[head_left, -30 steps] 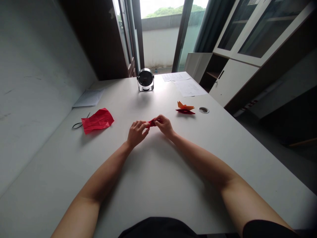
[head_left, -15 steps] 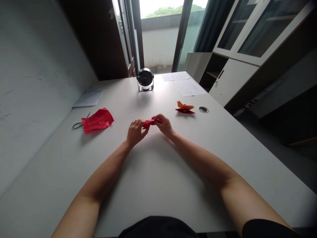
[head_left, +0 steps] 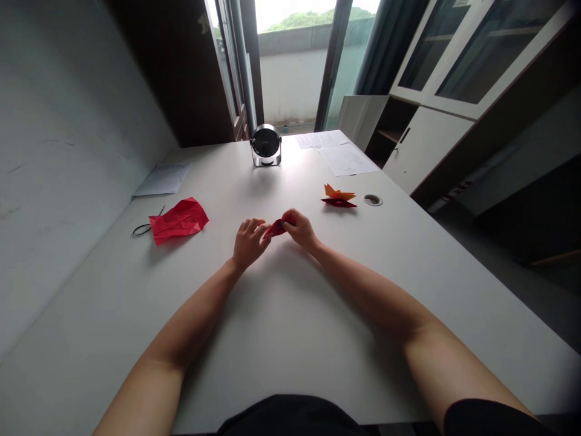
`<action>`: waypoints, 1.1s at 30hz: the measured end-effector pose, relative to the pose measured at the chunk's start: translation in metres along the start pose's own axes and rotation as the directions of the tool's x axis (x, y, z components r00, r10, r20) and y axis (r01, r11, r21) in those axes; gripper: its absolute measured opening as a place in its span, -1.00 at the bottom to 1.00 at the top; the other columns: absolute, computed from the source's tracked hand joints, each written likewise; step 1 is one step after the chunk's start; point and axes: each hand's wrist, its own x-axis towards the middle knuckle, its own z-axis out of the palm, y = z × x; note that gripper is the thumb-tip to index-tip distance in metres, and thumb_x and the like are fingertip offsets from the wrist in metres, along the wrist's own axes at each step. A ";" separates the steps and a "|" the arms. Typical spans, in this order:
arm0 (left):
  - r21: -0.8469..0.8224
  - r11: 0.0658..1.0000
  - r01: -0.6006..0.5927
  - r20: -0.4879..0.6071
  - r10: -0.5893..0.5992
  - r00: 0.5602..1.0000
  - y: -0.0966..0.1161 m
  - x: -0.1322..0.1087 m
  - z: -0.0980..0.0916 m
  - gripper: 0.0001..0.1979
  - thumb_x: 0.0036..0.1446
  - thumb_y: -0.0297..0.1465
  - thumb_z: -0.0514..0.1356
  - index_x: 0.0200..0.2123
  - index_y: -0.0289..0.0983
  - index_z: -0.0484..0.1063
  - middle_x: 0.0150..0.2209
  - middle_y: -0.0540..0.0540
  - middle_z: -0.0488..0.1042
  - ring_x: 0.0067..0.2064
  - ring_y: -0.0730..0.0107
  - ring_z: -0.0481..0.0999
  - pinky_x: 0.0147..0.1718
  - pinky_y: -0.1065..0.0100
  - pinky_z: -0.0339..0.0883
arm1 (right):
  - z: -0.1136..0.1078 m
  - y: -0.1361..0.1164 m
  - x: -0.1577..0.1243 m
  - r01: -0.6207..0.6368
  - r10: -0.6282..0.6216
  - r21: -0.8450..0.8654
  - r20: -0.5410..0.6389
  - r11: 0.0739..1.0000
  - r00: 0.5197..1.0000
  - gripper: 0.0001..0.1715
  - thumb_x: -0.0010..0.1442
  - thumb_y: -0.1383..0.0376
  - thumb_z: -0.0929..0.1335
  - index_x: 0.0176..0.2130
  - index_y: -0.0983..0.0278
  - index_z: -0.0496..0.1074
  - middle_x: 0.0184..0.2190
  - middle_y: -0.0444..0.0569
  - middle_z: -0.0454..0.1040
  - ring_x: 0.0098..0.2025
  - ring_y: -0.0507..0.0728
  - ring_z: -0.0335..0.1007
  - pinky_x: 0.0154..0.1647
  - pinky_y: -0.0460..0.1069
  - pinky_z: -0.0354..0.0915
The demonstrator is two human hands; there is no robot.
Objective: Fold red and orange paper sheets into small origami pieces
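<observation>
A small folded piece of red paper is held between my two hands above the middle of the white table. My left hand pinches its left end between thumb and fingers. At the other end, my right hand has its fingers closed on the paper, hiding part of it. To the left lies a creased sheet of red paper, partly over a thin black cord. On the right, an orange folded paper shape rests against a dark red one.
A white roll of tape lies right of the folded shapes. A round black device on a metal stand stands at the back. Printed sheets lie back right, and more papers by the left wall.
The folded red paper has been turned between my hands and now shows a darker, shorter face. My left fingers have shifted slightly to the right; the things on the table stay put.
</observation>
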 end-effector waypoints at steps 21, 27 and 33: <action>-0.320 0.809 0.493 0.243 -0.433 0.868 -0.016 -0.004 0.012 -0.74 0.27 -0.28 0.07 -0.19 -0.17 0.56 -0.45 -0.03 0.58 -0.42 0.31 0.50 -0.40 0.36 0.24 | 0.004 -0.005 -0.004 0.056 -0.077 0.094 0.240 0.994 0.968 -0.52 0.12 0.04 0.47 -0.04 0.20 0.40 -0.21 -0.03 0.56 -0.28 0.11 0.55 -0.27 0.02 0.49; -0.388 0.778 0.494 0.342 -0.376 0.861 -0.014 -0.002 0.012 -0.75 0.19 -0.37 0.03 -0.33 -0.22 0.52 -0.51 0.01 0.51 -0.47 0.37 0.44 -0.41 0.38 0.24 | 0.003 0.001 -0.003 0.076 -0.071 -0.017 0.186 0.997 0.980 -0.64 0.13 0.04 0.46 -0.19 0.22 0.47 -0.28 -0.04 0.59 -0.30 0.11 0.56 -0.22 0.04 0.49; -0.426 0.770 0.475 0.403 -0.308 0.862 -0.011 -0.003 0.010 -0.64 0.30 -0.30 -0.06 -0.37 -0.22 0.49 -0.50 0.01 0.50 -0.47 0.39 0.44 -0.39 0.39 0.27 | 0.001 -0.002 -0.004 0.052 -0.043 -0.051 0.169 0.997 0.985 -0.70 0.16 0.06 0.42 -0.25 0.23 0.48 -0.37 -0.07 0.59 -0.36 0.10 0.53 -0.28 0.03 0.47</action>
